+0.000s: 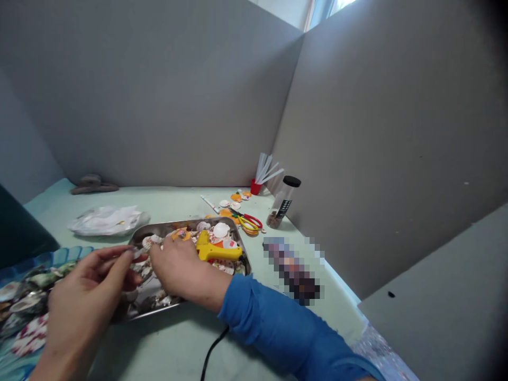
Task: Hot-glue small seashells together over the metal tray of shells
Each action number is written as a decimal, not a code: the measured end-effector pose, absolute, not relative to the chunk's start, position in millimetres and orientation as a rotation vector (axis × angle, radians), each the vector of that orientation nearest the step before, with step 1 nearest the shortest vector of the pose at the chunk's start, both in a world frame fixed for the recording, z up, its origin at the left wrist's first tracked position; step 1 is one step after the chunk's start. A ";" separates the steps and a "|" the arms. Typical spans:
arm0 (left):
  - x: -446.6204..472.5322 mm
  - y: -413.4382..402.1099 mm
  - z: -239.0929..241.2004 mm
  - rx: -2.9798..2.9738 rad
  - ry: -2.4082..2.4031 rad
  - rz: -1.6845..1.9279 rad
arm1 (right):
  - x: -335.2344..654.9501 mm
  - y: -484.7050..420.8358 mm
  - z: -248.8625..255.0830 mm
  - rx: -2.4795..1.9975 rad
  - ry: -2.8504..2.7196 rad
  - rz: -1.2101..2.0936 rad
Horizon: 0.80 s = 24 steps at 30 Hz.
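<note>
Yellow glue gun [218, 252], blue sleeve [280, 324], red cup [255, 187] — pale green tablecloth [166, 346] — one shell [32, 335] mottled maroon and white.

A plain, matt blue sleeve [286, 328] covers much of the right arm [214, 292], its cloth loose and creased. The lower end gathers into a soft, crumpled cuff [233, 302], leaving the right grip [178, 267] bare. Towards the right edge of the surface [337, 304], the upper end has a paler blue, curved rim [355, 363]. The left grip [89, 288] is bare.
</note>
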<state>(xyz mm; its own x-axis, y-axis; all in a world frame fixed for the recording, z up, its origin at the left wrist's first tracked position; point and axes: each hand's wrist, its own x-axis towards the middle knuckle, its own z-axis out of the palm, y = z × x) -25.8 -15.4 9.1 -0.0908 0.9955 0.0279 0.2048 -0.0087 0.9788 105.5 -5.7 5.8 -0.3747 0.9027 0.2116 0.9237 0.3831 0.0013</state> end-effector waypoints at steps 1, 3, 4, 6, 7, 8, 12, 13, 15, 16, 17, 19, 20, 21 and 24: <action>-24.5 -16.6 11.6 1.332 1.463 1.153 | 106.3 -6.8 6.3 -1.645 -2.463 -0.171; -22.2 -18.8 15.6 1.344 1.497 1.119 | 108.3 -8.5 8.5 -1.629 -2.488 -0.149; -21.5 -19.7 16.7 1.354 1.499 1.119 | 109.4 -9.1 10.1 -1.617 -2.500 -0.137; -21.2 -20.8 17.5 1.383 1.508 1.120 | 111.9 -10.0 14.0 -1.605 -2.505 -0.118; -21.4 -21.2 17.6 1.394 1.513 1.120 | 113.6 -10.6 16.2 -1.609 -2.492 -0.114; -21.7 -21.6 17.8 1.398 1.521 1.126 | 115.7 -11.7 18.6 -1.625 -2.464 -0.117; -22.6 -24.2 20.0 1.391 1.542 1.180 | 128.4 -20.1 26.6 -1.727 -2.265 -0.167; -22.4 -24.7 20.4 1.399 1.526 1.192 | 132.0 -22.5 27.5 -1.741 -2.224 -0.168; -21.8 -24.5 20.4 1.400 1.466 1.182 | 138.2 -25.8 28.1 -1.740 -2.192 -0.141; -21.5 -23.6 19.8 1.389 1.434 1.198 | 140.7 -26.7 28.2 -1.745 -2.184 -0.125; -21.3 -22.1 18.8 1.379 1.402 1.229 | 143.1 -27.3 28.6 -1.757 -2.175 -0.111; -21.6 -17.8 16.0 1.362 1.363 1.261 | 148.2 -28.9 31.3 -1.779 -2.162 -0.094; -22.0 -15.5 14.4 1.355 1.359 1.286 | 151.8 -30.8 33.6 -1.780 -2.162 -0.094; -22.5 -13.6 12.9 1.355 1.355 1.316 | 156.3 -33.9 36.2 -1.787 -2.161 -0.099; -23.3 -10.8 10.3 1.322 1.315 1.350 | 174.7 -48.5 42.1 -1.847 -2.194 -0.103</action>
